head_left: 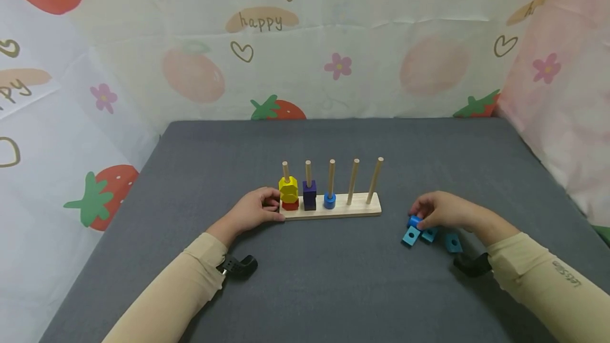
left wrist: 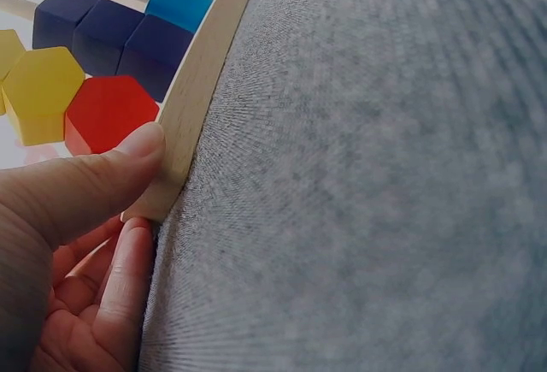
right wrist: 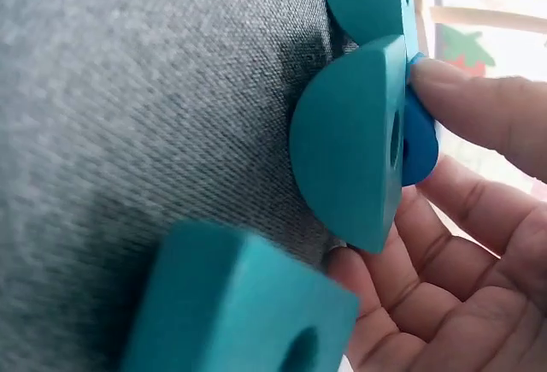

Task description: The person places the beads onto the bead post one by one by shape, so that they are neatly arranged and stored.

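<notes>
A wooden peg board [head_left: 333, 213] with a row of upright pegs stands mid-table. My left hand [head_left: 257, 207] grips its left end, the thumb [left wrist: 137, 151] on the near side below a red hexagonal bead [left wrist: 111, 115]. Yellow hexagonal beads [head_left: 288, 189] sit above the red one on the first peg. Dark purple square beads [head_left: 310, 196] fill part of the second, and a blue round bead [head_left: 329, 201] sits low on the third. To the right, my right hand [head_left: 448, 210] pinches a blue round bead [right wrist: 419, 141] between thumb and fingers, beside teal half-round blocks [right wrist: 350, 145].
Two pegs on the right, including the end peg [head_left: 375, 180], carry no beads. Several teal blocks lie around the right hand, one block [head_left: 453, 243] apart under the wrist. Grey cloth covers the table [head_left: 324, 290]; a printed curtain [head_left: 305, 68] hangs behind it.
</notes>
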A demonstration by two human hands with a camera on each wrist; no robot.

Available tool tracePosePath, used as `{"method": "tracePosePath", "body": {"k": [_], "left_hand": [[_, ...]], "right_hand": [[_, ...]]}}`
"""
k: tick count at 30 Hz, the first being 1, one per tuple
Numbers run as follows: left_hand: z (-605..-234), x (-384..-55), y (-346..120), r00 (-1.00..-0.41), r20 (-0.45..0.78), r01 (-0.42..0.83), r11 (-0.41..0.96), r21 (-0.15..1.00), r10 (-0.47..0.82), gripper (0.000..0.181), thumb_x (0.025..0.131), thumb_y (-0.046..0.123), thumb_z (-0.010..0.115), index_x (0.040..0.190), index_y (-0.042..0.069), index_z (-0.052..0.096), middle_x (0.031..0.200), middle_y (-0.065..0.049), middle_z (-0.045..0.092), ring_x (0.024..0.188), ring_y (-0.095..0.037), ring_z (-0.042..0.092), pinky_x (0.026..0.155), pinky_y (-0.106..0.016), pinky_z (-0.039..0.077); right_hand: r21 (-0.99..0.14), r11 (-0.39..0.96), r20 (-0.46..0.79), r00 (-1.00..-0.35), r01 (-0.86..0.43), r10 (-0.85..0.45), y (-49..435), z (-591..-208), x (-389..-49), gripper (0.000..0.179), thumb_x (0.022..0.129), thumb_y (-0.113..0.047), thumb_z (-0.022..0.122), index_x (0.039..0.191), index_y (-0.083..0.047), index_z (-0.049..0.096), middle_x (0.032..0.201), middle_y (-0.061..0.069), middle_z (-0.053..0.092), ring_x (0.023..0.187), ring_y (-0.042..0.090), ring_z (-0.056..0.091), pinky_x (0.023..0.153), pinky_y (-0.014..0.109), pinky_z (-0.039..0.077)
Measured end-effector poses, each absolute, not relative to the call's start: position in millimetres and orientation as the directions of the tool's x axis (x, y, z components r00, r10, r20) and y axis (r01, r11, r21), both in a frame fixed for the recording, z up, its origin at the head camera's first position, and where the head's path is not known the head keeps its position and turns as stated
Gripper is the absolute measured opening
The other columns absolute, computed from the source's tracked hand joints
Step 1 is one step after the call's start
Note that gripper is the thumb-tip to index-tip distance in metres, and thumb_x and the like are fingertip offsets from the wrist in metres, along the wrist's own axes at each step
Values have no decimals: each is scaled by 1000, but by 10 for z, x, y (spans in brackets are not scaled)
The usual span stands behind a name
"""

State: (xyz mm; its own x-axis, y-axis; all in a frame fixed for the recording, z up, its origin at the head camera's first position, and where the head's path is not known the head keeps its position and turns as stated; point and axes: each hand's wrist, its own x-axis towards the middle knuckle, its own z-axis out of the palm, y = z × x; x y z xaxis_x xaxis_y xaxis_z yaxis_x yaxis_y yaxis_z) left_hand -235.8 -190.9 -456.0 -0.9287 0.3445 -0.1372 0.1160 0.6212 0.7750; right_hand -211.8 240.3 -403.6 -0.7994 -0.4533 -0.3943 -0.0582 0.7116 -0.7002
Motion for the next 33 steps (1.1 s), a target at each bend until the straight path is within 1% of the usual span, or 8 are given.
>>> {"method": "tracePosePath", "body": {"k": [7,11,14,19,22,24,28,33], "left_hand": [[-4571,-2350,-1905,-930,-134,115,616,779,343,42,71,25,79,107,14,60,97,-1,56,90,-16,54,85,-30,49],[-4578,-2352,-1902,-930,-138,110,614,781,342,42,71,25,79,107,14,60,96,-1,56,90,-16,54,85,-30,49],[-4578,-2358,-1907,-930,-139,109,616,780,341,42,71,26,79,107,15,60,97,-1,56,91,-16,54,85,-30,49],[-4562,-2357,-1911,-929,-138,113,618,778,344,42,71,27,78,107,15,60,98,-1,56,91,-16,54,86,-31,48],[-4557,-2355,-1912,-929,-140,111,621,776,341,42,71,28,78,107,15,60,99,-1,56,91,-16,54,86,-31,48],[-4555,-2354,-1912,-930,-141,110,622,775,340,43,71,28,78,107,15,60,99,-1,56,91,-16,54,86,-31,48],[-4564,-2356,-1911,-930,-139,110,621,776,339,43,71,28,78,108,15,60,100,-1,56,92,-16,54,86,-31,48],[-4577,-2362,-1913,-931,-134,112,617,779,338,43,71,26,79,108,15,60,99,-1,56,92,-16,54,86,-30,48]], "right_hand": [[-604,764,-339,-793,-228,-506,2322,-4046,-2116,23,78,-10,69,99,-5,62,83,1,58,75,16,52,65,31,45],[-593,770,-294,-827,-236,-479,2322,-3963,-2119,22,81,-13,67,102,-7,62,93,3,61,84,18,55,73,36,48],[-614,757,-236,-863,-223,-446,2326,-3834,-2133,21,84,-14,65,104,-8,60,98,4,61,89,20,56,76,37,48],[-688,695,-133,-905,-210,-405,2272,-3504,-2148,26,88,-19,62,109,-7,56,100,8,60,91,22,54,74,33,48],[-715,663,-55,-927,-223,-372,2183,-3297,-2148,30,87,-23,63,111,-7,54,103,9,60,95,21,55,76,31,49],[-734,634,7,-936,-243,-352,2101,-3192,-2148,31,87,-22,63,111,-7,54,102,8,61,95,19,57,76,28,49],[-788,531,132,-928,-311,-347,1900,-3076,-2139,31,85,-18,65,111,-6,54,100,8,62,92,12,59,75,20,50],[-838,399,223,-902,-371,-370,1593,-3085,-2146,33,85,-16,65,112,-2,53,102,11,60,92,11,60,78,20,50]]}}
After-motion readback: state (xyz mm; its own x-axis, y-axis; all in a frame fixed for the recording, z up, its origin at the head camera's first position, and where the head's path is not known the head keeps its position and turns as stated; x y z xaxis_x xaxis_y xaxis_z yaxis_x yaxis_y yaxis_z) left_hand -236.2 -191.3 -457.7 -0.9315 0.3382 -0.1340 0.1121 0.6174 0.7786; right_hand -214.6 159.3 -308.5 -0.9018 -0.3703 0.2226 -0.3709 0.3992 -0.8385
